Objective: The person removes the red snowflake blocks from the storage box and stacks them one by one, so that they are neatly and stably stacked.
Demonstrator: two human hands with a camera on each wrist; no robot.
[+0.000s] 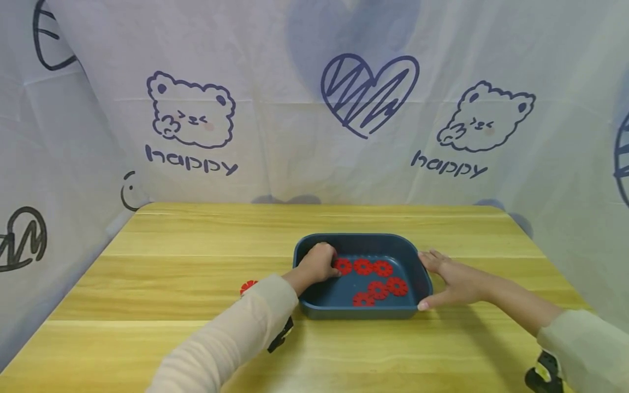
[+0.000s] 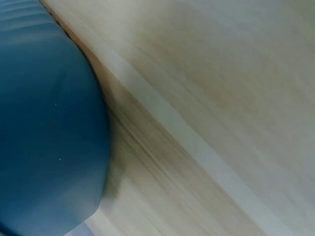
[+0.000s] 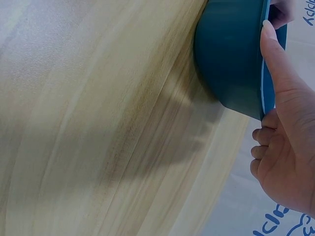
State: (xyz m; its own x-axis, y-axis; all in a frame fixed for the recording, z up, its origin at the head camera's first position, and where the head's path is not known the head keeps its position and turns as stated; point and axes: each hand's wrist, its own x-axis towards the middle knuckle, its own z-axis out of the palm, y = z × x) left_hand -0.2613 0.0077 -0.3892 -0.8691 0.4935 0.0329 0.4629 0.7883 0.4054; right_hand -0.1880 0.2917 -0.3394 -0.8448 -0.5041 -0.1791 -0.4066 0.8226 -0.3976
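A dark blue rectangular tray (image 1: 358,313) sits on the wooden table. Inside it lie notched red plastic discs: a back row of three, including a red disc (image 1: 363,267), and a slanting front group of three. My left hand (image 1: 318,262) reaches over the tray's left end, its finger and thumb pinching the leftmost red disc (image 1: 343,266) of the back row. At the right end, my right hand (image 1: 454,279) holds the tray, with the thumb on the near corner of the rim and fingers at the far corner. The left wrist view shows only tray and table.
Another red piece (image 1: 248,286) lies on the table (image 1: 187,234) left of the tray, partly hidden by the left sleeve (image 1: 231,333). A white printed cloth (image 1: 280,136) hangs behind the table and along its sides.
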